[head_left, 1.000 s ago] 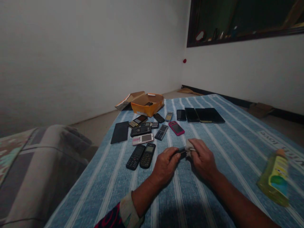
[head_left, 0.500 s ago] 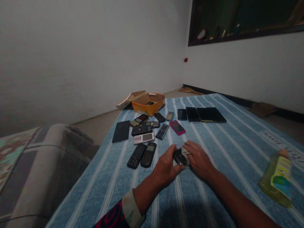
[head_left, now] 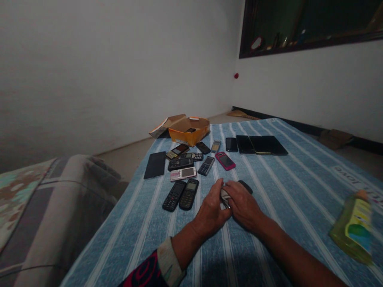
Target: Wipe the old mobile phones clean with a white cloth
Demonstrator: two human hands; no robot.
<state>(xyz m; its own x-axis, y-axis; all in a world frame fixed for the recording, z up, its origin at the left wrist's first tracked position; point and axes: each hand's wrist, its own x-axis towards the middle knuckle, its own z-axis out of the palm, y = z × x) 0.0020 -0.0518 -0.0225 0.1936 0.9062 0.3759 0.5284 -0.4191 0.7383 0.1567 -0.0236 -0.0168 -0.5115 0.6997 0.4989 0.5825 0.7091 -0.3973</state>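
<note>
My left hand (head_left: 211, 209) and my right hand (head_left: 243, 203) meet on the blue striped cloth (head_left: 287, 187), both with fingers closed. Between them lies a small dark phone (head_left: 245, 185); only its far end shows past my right fingers. My left hand grips its near end. A bit of white cloth (head_left: 224, 195) is pinched under my right fingers against the phone. Two black keypad phones (head_left: 181, 195) lie just left of my left hand.
Beyond my hands lie several more phones, among them a pink one (head_left: 225, 160), a white-pink one (head_left: 183, 173) and a row of dark smartphones (head_left: 257, 144). An open orange box (head_left: 188, 131) sits at the far edge. A yellow-green bottle (head_left: 354, 227) lies at right, a grey cushion (head_left: 54, 215) at left.
The phone went from held edge-up between both hands to lying lower on the cloth. My hands have closed in together over it, and my right hand has slid across it.
</note>
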